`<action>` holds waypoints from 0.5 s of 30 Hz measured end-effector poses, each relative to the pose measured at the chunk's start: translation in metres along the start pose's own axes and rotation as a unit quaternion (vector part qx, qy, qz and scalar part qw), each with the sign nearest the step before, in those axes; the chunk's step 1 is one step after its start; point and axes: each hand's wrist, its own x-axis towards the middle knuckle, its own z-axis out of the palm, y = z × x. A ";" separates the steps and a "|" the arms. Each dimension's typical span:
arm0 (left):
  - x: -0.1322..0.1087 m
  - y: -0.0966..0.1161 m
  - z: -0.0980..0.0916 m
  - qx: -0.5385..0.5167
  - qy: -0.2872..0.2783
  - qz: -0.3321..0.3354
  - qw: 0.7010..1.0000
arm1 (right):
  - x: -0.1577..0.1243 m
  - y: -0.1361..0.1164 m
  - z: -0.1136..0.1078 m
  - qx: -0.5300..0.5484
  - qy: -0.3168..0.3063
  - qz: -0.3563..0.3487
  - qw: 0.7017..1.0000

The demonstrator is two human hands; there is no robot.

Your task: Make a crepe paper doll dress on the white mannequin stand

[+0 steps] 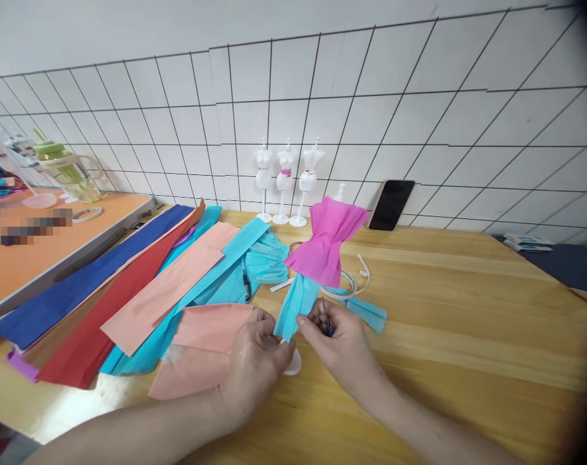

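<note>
A small white mannequin (340, 192) stands on the wooden table (467, 323), dressed in a pink crepe-paper top (328, 242) with a light blue paper strip (296, 305) hanging below it. My left hand (254, 358) pinches the lower end of that blue strip. My right hand (334, 336) touches the same strip from the right and has a small blue tool, maybe scissors (328, 325), tucked in its fingers. The mannequin's round white base (293, 365) shows under my left hand.
Crepe-paper sheets lie left: navy (90, 271), red (113, 303), salmon (172, 284), turquoise (254, 258). Three bare mannequins (286, 177) stand by the gridded wall, a phone (391, 205) leans beside them. A pen (245, 284) lies on the turquoise paper. An orange board (41, 252) with a green-lidded cup (70, 169) is at left.
</note>
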 end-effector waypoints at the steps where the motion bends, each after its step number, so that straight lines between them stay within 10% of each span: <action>1: 0.000 -0.001 0.000 0.003 -0.001 -0.002 1.000 | 0.000 -0.001 0.000 0.002 -0.004 0.002 1.000; 15: 0.000 -0.004 0.001 -0.017 -0.016 -0.002 1.000 | -0.003 0.003 0.002 -0.042 -0.047 -0.045 0.997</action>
